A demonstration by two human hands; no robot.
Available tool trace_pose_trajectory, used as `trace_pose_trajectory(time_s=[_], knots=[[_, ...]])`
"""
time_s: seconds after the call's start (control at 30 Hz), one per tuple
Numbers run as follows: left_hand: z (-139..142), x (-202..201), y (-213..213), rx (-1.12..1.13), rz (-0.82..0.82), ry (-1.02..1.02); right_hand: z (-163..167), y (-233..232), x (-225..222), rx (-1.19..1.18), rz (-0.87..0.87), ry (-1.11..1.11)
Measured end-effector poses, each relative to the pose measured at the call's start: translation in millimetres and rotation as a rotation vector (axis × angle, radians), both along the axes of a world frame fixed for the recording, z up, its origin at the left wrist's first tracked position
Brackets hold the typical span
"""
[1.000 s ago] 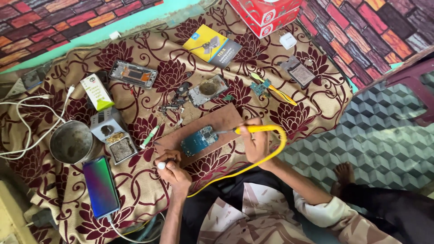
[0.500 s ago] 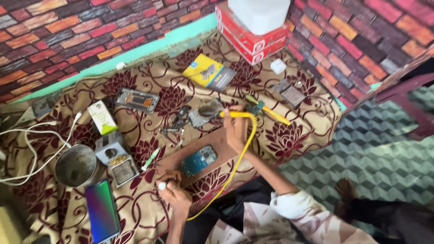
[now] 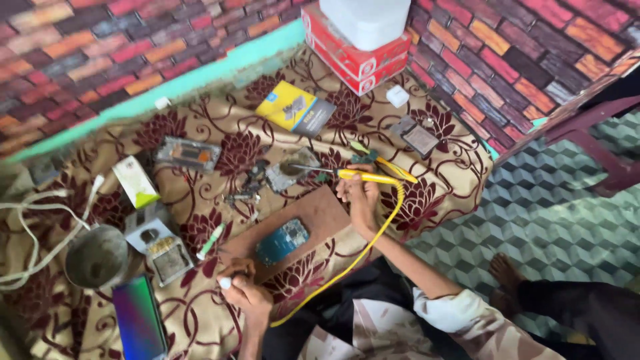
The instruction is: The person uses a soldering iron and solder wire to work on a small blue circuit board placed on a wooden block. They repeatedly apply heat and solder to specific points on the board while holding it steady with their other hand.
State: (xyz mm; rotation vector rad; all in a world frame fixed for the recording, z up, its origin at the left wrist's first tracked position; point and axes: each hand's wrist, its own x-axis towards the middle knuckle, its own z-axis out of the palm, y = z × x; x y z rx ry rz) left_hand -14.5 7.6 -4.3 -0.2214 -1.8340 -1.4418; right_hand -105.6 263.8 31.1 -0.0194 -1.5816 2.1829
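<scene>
Yellow plastic marks the soldering iron [image 3: 363,177], gripped in the closed right hand [image 3: 360,200] with its metal tip pointing left toward a small grey tin of flux or paste [image 3: 288,175] near the middle of the bench. Its yellow cord [image 3: 360,250] loops from the handle back toward the person's lap. The tip is well apart from the blue-green phone circuit board [image 3: 282,241], which lies flat on a brown wooden work board [image 3: 320,213] near the front edge of the bench. The left hand [image 3: 241,290] rests just off the near-left corner of that wooden board, closed on a small white object too small to identify.

From the head view, the bench [image 3: 460,167] is covered in a tan cloth with maroon flowers. A red cardboard box [image 3: 357,57] sits at the back edge, a yellow booklet [image 3: 293,110] in front of it. Toward the left side lie a round metal bowl [image 3: 97,257], a white cable [image 3: 30,230] and a dark smartphone with a rainbow sheen [image 3: 139,320] by the front-left corner.

Judging by the layout, the circuit board is stripped out and set in place, while the soldering itself looks not yet under way at this instant, with the iron over at the tin.
</scene>
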Motion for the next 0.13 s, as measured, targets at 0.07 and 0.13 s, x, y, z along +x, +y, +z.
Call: trace_pose_trajectory(time_s=[0.07, 0.13], knots=[[-1.8, 13.5, -4.4, 0.020, -0.032, -0.065, -3.1, 2.5, 17.6, -0.143, 0.030, 0.002], [-1.2, 11.5, -5.2, 0.126, -0.148, -0.075, 6.1, 25.7, 40.1, -0.227, 0.067, -0.014]])
